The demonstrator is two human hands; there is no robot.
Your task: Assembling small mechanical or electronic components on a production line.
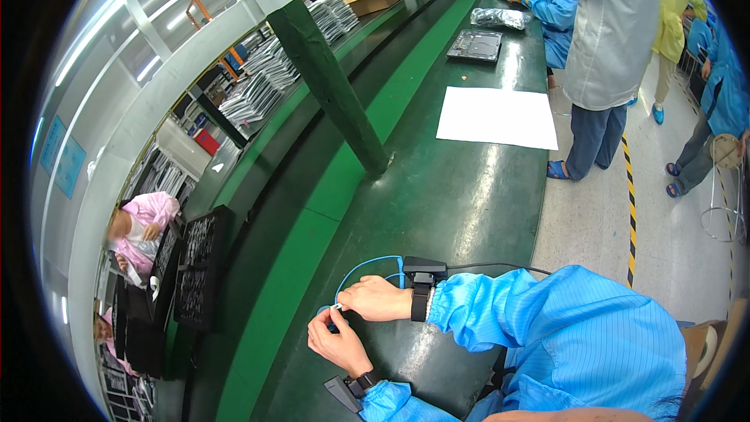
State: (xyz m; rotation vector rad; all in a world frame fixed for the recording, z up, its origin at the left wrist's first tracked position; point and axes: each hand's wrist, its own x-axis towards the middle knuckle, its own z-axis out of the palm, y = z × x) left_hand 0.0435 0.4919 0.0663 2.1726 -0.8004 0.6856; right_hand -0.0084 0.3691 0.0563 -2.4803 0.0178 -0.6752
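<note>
A person in a blue smock works at a long dark green workbench, seen from above. Left of the bench, beyond a green belt, a worker in pink sits by black trays. At the near end of the bench, the left hand is closed, pinching the small white end of a thin blue cable. The right hand is closed just above it, fingertips meeting the same end. The cable loops on the bench behind the right hand. Both wrists wear black strapped devices. To do this well, it likely helps to keep both pinches close to the cable tip and steady. Farther along the bench lies a white sheet, and people stand to its right.
</note>
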